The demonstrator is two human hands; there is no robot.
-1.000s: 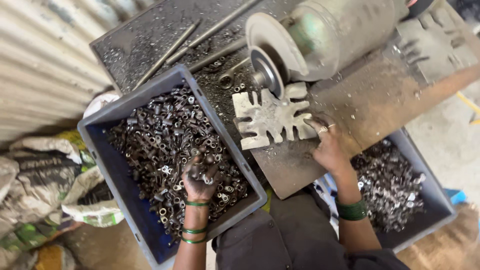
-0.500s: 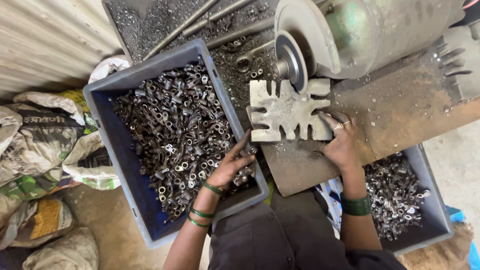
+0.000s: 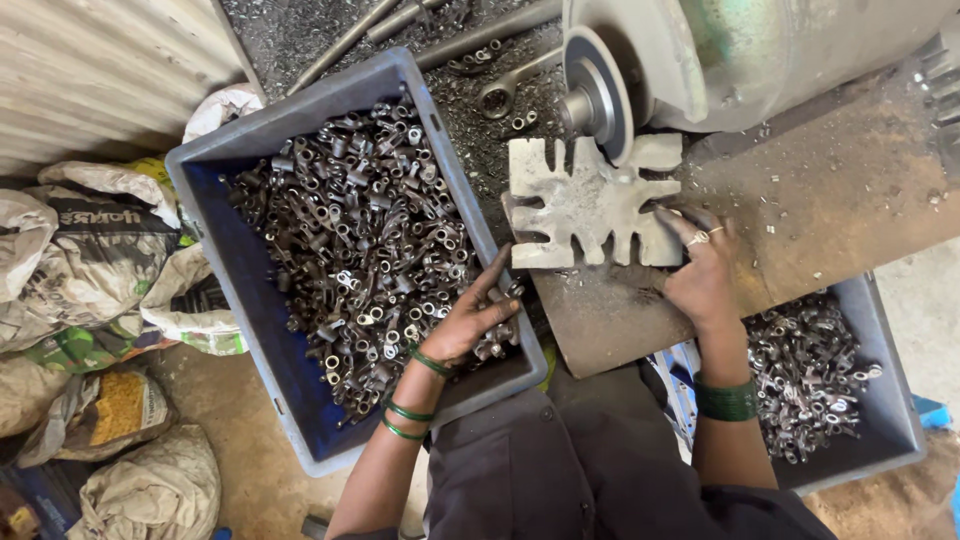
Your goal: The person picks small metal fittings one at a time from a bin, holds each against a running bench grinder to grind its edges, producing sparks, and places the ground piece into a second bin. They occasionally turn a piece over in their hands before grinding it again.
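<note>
My left hand (image 3: 468,322) lies in a blue bin (image 3: 247,300) heaped with small dark metal pieces (image 3: 360,240). It is at the bin's right rim, fingers together and pointing at a slotted metal plate (image 3: 585,205). Whether it holds a piece is hidden. My right hand (image 3: 700,275) grips the plate's lower right corner with its fingertips. The plate lies flat on a rusty bench top (image 3: 820,210), right under a grinding wheel (image 3: 600,90) on a big motor housing (image 3: 740,50).
A second bin (image 3: 885,420) with several similar pieces (image 3: 810,370) sits low on the right. Filled sacks (image 3: 80,250) crowd the floor at left under a corrugated sheet (image 3: 90,70). Rods (image 3: 350,40) and a spanner (image 3: 500,90) lie on the swarf-covered top.
My left hand has come out of the heap's middle and moved right to the bin rim, towards the plate. My right hand has stayed on the plate.
</note>
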